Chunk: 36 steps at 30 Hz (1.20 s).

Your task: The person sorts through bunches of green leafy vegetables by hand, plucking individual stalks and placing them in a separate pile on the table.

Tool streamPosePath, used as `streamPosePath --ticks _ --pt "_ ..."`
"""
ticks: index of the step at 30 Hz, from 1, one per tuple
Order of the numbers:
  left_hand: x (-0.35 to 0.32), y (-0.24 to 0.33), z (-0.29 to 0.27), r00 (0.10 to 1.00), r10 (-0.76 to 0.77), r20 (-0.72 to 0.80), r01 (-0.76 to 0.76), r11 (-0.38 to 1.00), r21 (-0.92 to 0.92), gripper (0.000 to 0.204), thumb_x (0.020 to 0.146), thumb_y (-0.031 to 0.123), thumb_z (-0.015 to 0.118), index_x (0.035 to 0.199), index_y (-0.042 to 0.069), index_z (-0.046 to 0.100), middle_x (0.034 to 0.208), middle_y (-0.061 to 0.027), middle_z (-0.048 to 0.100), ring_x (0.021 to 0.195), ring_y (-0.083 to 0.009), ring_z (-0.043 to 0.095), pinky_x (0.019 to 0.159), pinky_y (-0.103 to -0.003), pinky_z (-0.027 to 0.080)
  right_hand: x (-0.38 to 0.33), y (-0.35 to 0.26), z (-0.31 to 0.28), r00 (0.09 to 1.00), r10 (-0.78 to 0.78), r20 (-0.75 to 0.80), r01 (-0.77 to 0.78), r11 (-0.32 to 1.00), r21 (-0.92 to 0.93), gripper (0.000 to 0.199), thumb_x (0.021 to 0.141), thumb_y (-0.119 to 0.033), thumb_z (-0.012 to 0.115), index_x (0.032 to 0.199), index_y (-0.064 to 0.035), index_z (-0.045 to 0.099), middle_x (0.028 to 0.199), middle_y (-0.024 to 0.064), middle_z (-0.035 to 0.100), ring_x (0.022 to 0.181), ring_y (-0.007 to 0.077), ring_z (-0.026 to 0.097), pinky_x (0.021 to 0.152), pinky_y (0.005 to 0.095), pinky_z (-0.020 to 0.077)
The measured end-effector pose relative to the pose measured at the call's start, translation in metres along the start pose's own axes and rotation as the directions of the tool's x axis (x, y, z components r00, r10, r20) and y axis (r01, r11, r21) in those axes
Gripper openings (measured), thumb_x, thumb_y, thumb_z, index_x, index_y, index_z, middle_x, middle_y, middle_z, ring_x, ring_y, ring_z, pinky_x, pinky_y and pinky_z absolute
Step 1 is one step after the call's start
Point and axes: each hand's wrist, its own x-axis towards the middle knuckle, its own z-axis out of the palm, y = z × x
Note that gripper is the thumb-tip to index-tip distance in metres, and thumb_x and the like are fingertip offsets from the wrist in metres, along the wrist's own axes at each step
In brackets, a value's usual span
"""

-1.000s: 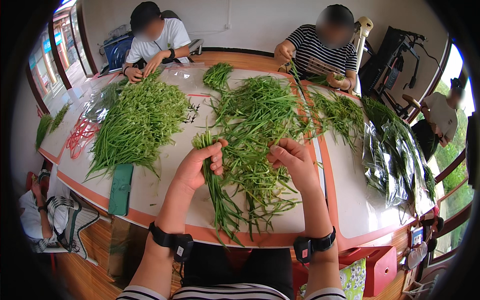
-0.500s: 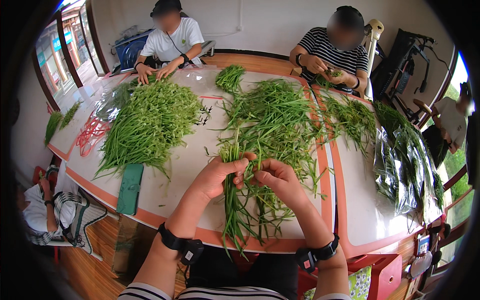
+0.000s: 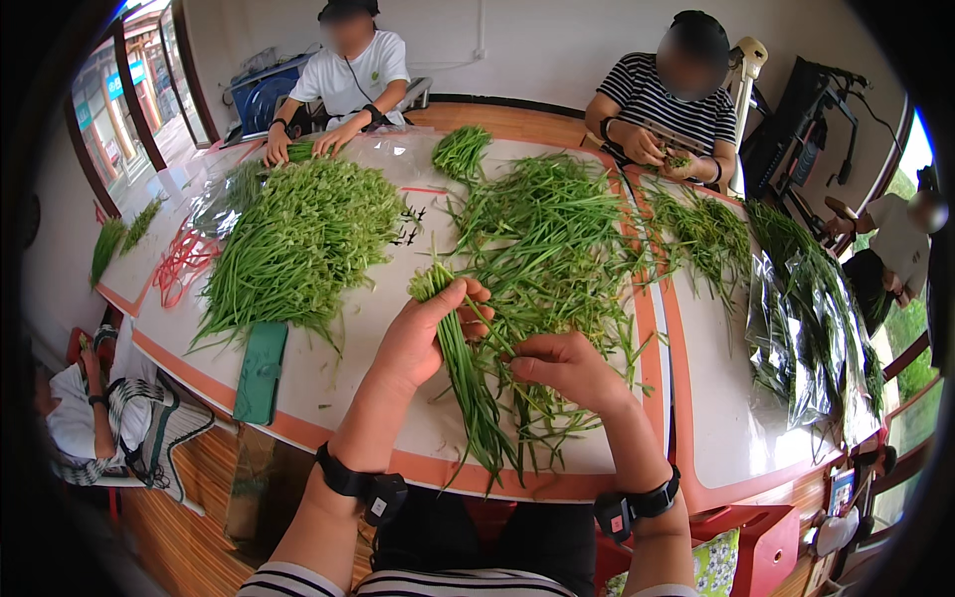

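Observation:
My left hand (image 3: 436, 326) is wrapped round a bunch of green chive stalks (image 3: 470, 393), their pale tips poking out above the fist and their long ends hanging toward the table's near edge. Just to the right, my right hand (image 3: 569, 370) is closed in a pinch on a thin stalk that slants across from the left hand. Under and beyond both hands spreads a loose heap of chives (image 3: 552, 229). A big, more evenly laid pile of chives (image 3: 288, 244) lies to the left.
A green phone case (image 3: 261, 373) lies by the left front edge, near red ties (image 3: 182, 267). On the right are more chives (image 3: 701, 234) and clear plastic bags (image 3: 796, 343) of greens. Two people handle greens across the table (image 3: 373, 398); others sit at the sides.
My right hand has drawn away from the left, down and to the right. My left hand has shifted slightly up and left, with the bunch now more slanted.

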Motion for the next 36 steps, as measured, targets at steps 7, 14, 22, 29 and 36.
streamPosePath --ticks 7,14,22,29,36 --pt "0.008 0.004 -0.010 0.998 0.054 -0.015 -0.056 0.924 -0.377 0.015 0.090 0.020 0.052 0.096 0.007 0.053 0.072 -0.0005 0.051 0.067 -0.0135 0.053 0.068 -0.031 0.048 -0.012 -0.004 -0.038 0.998 -0.009 0.064 0.019 0.987 -0.162 0.023 0.082 -0.017 0.061 0.095 0.0032 0.063 0.073 0.0069 0.064 0.068 0.0105 0.059 0.062 0.0246 0.0462" --pt "0.006 0.008 -0.017 0.999 0.016 -0.038 -0.026 0.954 -0.300 0.017 0.090 0.018 0.050 0.103 0.007 0.050 0.065 0.0034 0.040 0.053 -0.0063 0.036 0.047 -0.021 0.032 -0.036 0.009 -0.054 0.963 -0.050 -0.266 -0.119 0.805 -0.582 0.023 0.076 -0.021 0.060 0.086 -0.0006 0.063 0.071 0.0158 0.062 0.064 0.0270 0.059 0.060 0.0349 0.0460" --pt "0.005 0.003 -0.004 0.997 -0.060 0.047 0.069 0.974 -0.216 0.021 0.087 0.019 0.055 0.101 0.005 0.050 0.061 0.0034 0.040 0.050 -0.0064 0.036 0.044 -0.022 0.032 -0.050 0.045 -0.044 0.920 -0.085 -0.382 -0.283 0.531 -0.799 0.018 0.072 -0.015 0.058 0.079 0.0016 0.060 0.075 0.0165 0.060 0.073 0.0329 0.058 0.066 0.0400 0.0461" --pt "0.005 0.004 -0.008 0.998 -0.044 0.038 0.049 0.987 -0.150 0.022 0.086 0.020 0.056 0.101 0.005 0.050 0.061 0.0034 0.042 0.050 -0.0067 0.037 0.045 -0.022 0.032 -0.047 0.033 -0.040 0.932 -0.025 -0.361 -0.292 0.539 -0.790 0.017 0.073 -0.012 0.056 0.081 0.0028 0.058 0.078 0.0178 0.061 0.073 0.0335 0.059 0.066 0.0410 0.0484" --pt "0.005 0.002 -0.008 0.997 -0.064 0.037 0.068 0.990 -0.122 0.020 0.086 0.021 0.057 0.098 0.006 0.053 0.062 0.0036 0.043 0.050 -0.0065 0.038 0.046 -0.023 0.032 -0.061 0.003 -0.070 0.929 0.056 -0.365 -0.051 0.998 0.025 0.020 0.080 -0.011 0.058 0.092 0.0057 0.057 0.070 0.0066 0.060 0.066 0.0120 0.058 0.060 0.0241 0.0470"
